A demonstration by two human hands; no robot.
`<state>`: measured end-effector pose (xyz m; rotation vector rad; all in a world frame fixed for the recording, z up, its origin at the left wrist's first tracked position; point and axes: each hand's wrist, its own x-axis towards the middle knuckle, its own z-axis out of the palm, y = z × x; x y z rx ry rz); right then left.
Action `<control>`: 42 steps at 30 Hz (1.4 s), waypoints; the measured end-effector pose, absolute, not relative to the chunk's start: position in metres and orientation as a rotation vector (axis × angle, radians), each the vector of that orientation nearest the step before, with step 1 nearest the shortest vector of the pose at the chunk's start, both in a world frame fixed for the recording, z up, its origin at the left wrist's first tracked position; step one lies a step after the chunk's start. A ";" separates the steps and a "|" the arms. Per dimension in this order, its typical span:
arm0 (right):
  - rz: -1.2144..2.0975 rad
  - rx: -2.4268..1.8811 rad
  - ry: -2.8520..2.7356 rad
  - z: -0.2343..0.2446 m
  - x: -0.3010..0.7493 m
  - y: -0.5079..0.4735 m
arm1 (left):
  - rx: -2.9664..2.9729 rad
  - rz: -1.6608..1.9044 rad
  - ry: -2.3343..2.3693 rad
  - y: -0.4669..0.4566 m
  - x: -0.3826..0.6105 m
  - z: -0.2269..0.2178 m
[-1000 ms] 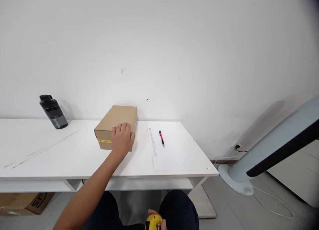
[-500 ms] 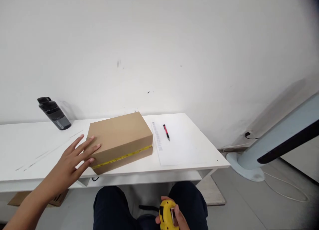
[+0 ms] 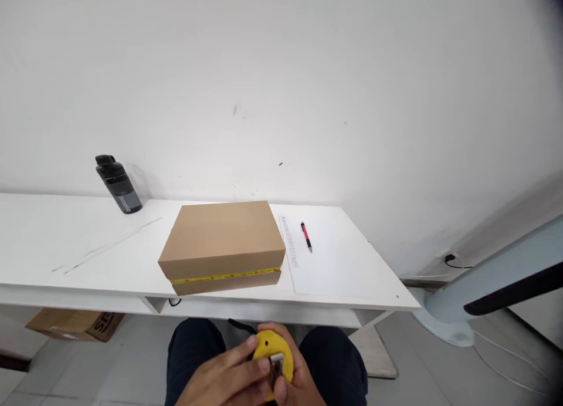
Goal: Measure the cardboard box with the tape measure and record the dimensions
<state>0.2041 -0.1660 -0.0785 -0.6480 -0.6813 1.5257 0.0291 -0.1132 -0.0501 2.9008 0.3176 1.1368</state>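
A brown cardboard box (image 3: 222, 242) lies on the white desk (image 3: 83, 259), its long side facing me, with a yellow tape strip along its front face. Low in the view, above my lap, both hands meet on a yellow tape measure (image 3: 270, 354). My right hand (image 3: 299, 376) cradles it from below and the right. My left hand (image 3: 224, 376) reaches in from the left, fingers closed on its case. Neither hand touches the box.
A sheet of paper (image 3: 321, 259) with a red pen (image 3: 307, 237) lies right of the box. A black bottle (image 3: 118, 184) stands by the wall at the left. A cardboard box (image 3: 73, 324) sits on the floor under the desk. A pale fan stand (image 3: 484, 277) leans at the right.
The box has been turned so its long side faces me. My left hand left the box and came down to the tape measure, which my right hand raised slightly.
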 end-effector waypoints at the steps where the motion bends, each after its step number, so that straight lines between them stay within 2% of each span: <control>1: 1.524 -0.657 -0.725 -0.073 0.205 -0.165 | 2.900 1.163 0.366 -0.111 0.024 -0.046; 5: 1.442 -0.745 -0.883 -0.050 0.207 -0.159 | 2.956 1.313 0.625 -0.105 0.006 -0.037; 8: 1.327 -0.774 -1.034 -0.032 0.210 -0.156 | 3.084 1.378 0.604 -0.099 -0.001 -0.031; 11: 1.087 -0.785 -1.090 -0.016 0.228 -0.147 | 3.241 1.512 0.624 -0.081 -0.013 -0.012; 16: 0.649 -0.754 -0.982 0.007 0.291 -0.099 | 3.300 1.802 1.057 -0.023 -0.046 0.030; 20: 0.623 -0.769 -0.984 0.008 0.336 -0.049 | 3.418 1.580 1.426 0.014 -0.069 0.039; 24: 0.653 -0.841 -0.912 -0.013 0.351 -0.032 | 3.389 1.432 1.399 0.027 -0.088 0.034; 30: 0.713 -0.844 -0.878 -0.041 0.345 -0.035 | 3.463 0.997 1.301 0.032 -0.109 0.028; 42: 0.757 -0.856 -0.986 -0.038 0.326 -0.024 | 3.406 0.941 1.526 0.002 -0.082 0.029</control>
